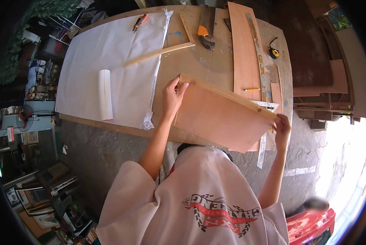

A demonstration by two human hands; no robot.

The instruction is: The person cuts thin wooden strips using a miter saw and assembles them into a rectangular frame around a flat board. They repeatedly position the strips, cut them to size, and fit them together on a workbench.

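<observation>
The left hand (174, 94) is closed on the upper left corner of a reddish-brown plywood panel (219, 122), with the fingertips curled over the pale wooden strip (228, 96) that runs along the panel's top edge. The right hand (282, 130) is closed on the opposite end, pinching the panel's right corner where the strip ends. Between the two grips the panel is held tilted, its strip edge raised and its lower edge hanging over the near edge of the workbench (199, 61) toward the person's chest. Just behind the right-hand grip lies a metal square (268, 107), partly covered by the panel, with one arm projecting down past the bench edge below that hand. Beyond the right-hand grip a pencil (252, 89) rests on a long reddish board (244, 49), and a steel ruler (257, 49) lies along that board's right side. Farther out in the same direction is a yellow tape measure (274, 52). Beyond the left-hand grip a thin wooden batten (160, 53) lies at an angle, and a handsaw with an orange handle (205, 30) sits past it. To the left of the left-hand grip a large white sheet (117, 49) covers the bench, carrying a white paper roll (105, 94) and, at its far end, orange-handled pliers (139, 22).
</observation>
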